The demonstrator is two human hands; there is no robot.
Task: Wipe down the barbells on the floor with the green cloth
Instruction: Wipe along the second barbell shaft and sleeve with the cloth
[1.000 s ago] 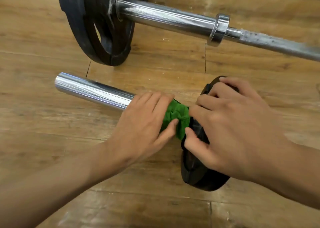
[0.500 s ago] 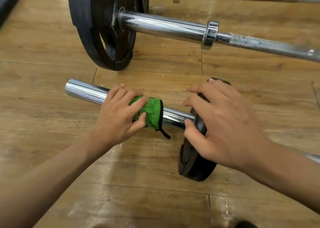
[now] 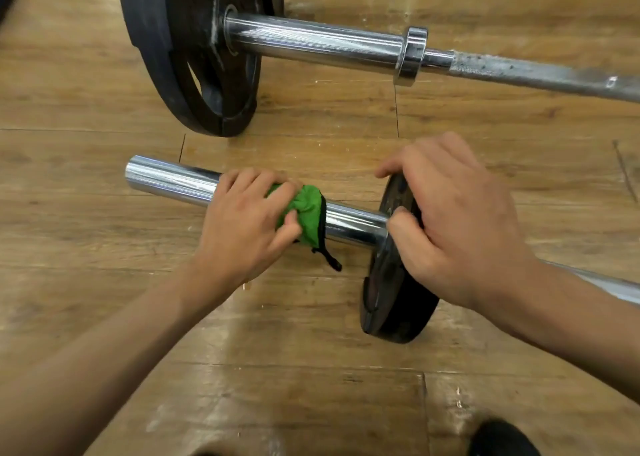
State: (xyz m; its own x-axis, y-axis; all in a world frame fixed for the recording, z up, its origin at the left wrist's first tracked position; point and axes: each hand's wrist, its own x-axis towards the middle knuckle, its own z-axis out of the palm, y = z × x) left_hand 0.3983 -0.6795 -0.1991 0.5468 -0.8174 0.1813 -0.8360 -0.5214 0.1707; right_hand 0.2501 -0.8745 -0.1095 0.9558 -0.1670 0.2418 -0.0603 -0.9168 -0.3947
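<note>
Both hands work on the nearest barbell: the left hand [image 3: 242, 227] grips the crumpled green cloth [image 3: 308, 213] around its shiny chrome sleeve [image 3: 166, 180], and the right hand [image 3: 457, 220] holds the small black weight plate [image 3: 391, 293].

The cloth sits about midway on the sleeve, between the bare free end and the plate, with fingers curled over it, I think in order to rub the metal all around. The right fingers curl over the plate's rim, probably to stop the bar rolling on the wooden plank floor [image 3: 104, 109]. How far the cloth goes under the sleeve is hidden, and the right forearm covers most of this bar's shaft. Behind, well apart, the second barbell with a large black plate [image 3: 180, 57] is cut off at the right. A dark round shape [image 3: 502, 438] at the bottom edge I cannot identify.
</note>
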